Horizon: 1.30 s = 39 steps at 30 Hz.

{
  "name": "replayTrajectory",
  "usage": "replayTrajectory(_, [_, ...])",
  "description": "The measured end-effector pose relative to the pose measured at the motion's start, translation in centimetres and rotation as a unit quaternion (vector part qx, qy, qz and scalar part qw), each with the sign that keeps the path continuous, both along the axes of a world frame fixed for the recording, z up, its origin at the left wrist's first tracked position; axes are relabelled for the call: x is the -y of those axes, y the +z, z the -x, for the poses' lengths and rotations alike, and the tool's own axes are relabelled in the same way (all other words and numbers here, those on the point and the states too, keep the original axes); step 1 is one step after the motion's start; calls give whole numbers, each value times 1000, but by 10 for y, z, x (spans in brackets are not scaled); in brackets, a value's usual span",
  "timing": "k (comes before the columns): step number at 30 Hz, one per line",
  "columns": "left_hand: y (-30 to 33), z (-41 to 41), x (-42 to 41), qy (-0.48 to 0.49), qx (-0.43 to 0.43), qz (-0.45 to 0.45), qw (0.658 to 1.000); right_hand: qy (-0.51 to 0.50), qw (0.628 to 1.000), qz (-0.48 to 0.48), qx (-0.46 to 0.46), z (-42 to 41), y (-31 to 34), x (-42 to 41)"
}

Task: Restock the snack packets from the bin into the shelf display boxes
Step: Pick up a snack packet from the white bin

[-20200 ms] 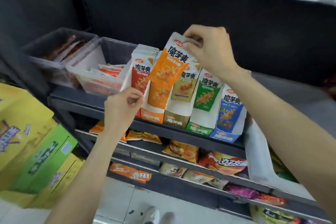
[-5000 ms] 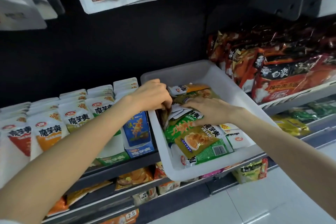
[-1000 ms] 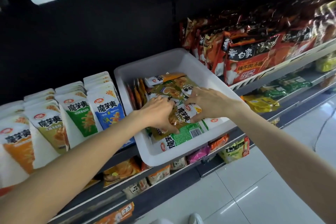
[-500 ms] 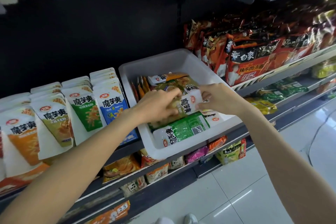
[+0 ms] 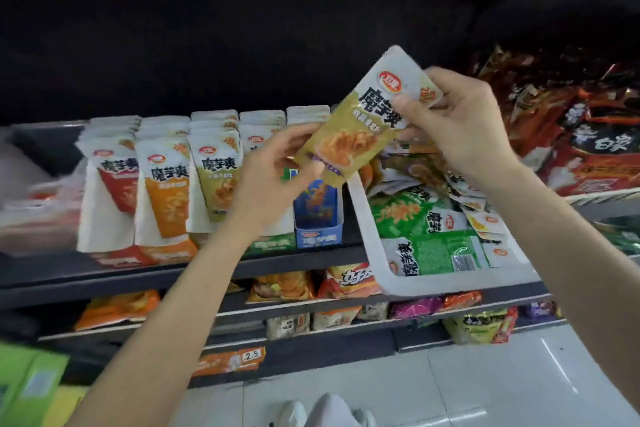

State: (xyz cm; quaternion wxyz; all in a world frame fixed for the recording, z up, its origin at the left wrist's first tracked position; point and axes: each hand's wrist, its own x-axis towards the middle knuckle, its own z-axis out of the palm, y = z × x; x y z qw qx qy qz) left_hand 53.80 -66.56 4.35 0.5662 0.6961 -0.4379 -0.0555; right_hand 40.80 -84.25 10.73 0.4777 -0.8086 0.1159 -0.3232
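Glossy plastic film on the olive-and-white snack packet (image 5: 363,121), catching the light. The bin (image 5: 450,282) looks like smooth white plastic with a soft sheen. Display boxes (image 5: 318,218) appear to be printed card. Shelf edge (image 5: 104,279) is dark and matt; floor tiles (image 5: 485,388) are shiny.

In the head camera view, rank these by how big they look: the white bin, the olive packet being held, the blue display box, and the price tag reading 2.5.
1. white bin
2. olive packet, though being nearer the camera inflates it
3. blue display box, partly hidden by the left hand
4. price tag
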Motion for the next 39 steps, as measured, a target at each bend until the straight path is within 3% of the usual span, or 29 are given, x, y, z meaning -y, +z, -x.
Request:
replayTrajectory(2, [-15,-23,-34,134,56,-60,988,9,1000,8,17,-29,1,-13])
replayTrajectory(4, [-32,-41,-67,248,151,-196,936,29,999,31,13,-60,-1,-28])
replayTrajectory(5, [-39,-48,-82,283,177,-246,910,39,998,53,7,-75,-2,-38])
replayTrajectory(7, [-49,-56,-102,312,162,-287,891,54,992,115,-8,-105,-7,-56])
replayTrajectory(12, [-59,-70,-123,294,94,-295,904,57,953,293,-41,-160,-29,-85])
replayTrajectory(21, [-59,-74,-123,259,76,-270,924,40,841,519,-146,-191,-72,-103])
replayTrajectory(27, [-57,-76,-123,280,179,-268,904,17,880,458,-123,-182,-75,-96])
replayTrajectory(30, [-50,-76,-113,288,266,-177,903,31,901,424,-86,-154,-70,-86])
replayTrajectory(35, [-32,-51,-68,129,383,15,915,34,933,332,-137,-65,-61,-52])
replayTrajectory(39, [-29,-18,-18,-14,371,30,928,-33,930,298,-212,6,-70,-1])
